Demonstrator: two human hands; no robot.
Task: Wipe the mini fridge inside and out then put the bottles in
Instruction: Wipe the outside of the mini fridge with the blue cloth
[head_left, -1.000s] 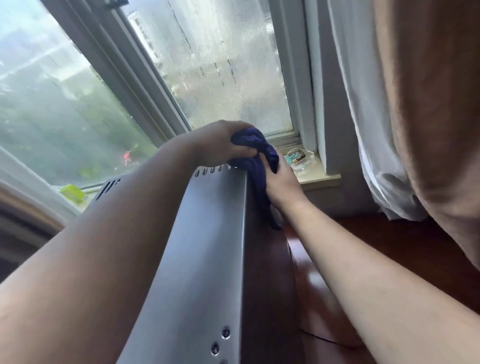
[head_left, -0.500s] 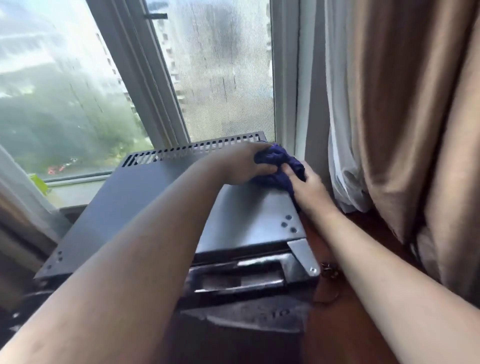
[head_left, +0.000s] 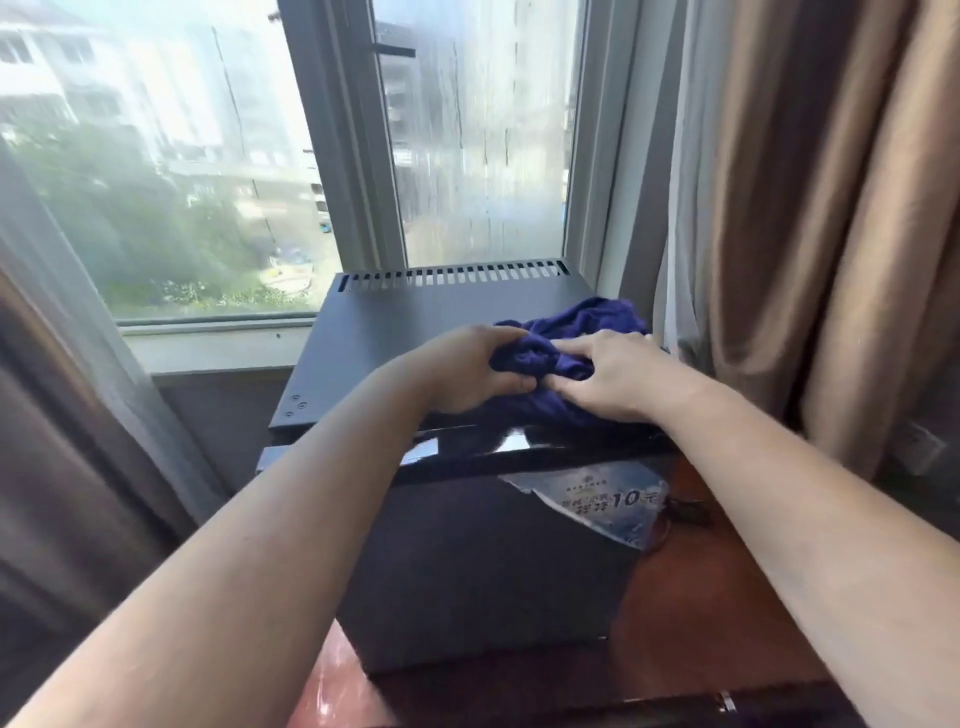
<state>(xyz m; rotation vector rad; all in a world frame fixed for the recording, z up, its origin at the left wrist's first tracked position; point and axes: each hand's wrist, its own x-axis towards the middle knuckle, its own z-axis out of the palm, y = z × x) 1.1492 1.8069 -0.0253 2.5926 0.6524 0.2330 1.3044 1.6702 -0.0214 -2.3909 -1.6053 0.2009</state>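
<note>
A dark grey mini fridge (head_left: 389, 332) stands in front of the window with its door shut and a torn sticker (head_left: 597, 501) on the door's upper right. A crumpled dark blue cloth (head_left: 576, 325) lies on the right part of the fridge top. My left hand (head_left: 467, 371) grips the cloth's left side. My right hand (head_left: 613, 376) presses down on the cloth near the top's front right edge. No bottles are in view.
The fridge sits on a reddish wooden surface (head_left: 691, 623). A window sill (head_left: 218, 345) runs behind it on the left. Brown curtains (head_left: 831, 208) hang close on the right, with a sheer white one (head_left: 675, 218) beside them, and another curtain (head_left: 52, 415) on the left.
The view swung from the fridge's right side to its front. Both hands brought the cloth from the back right corner toward the front right of the top.
</note>
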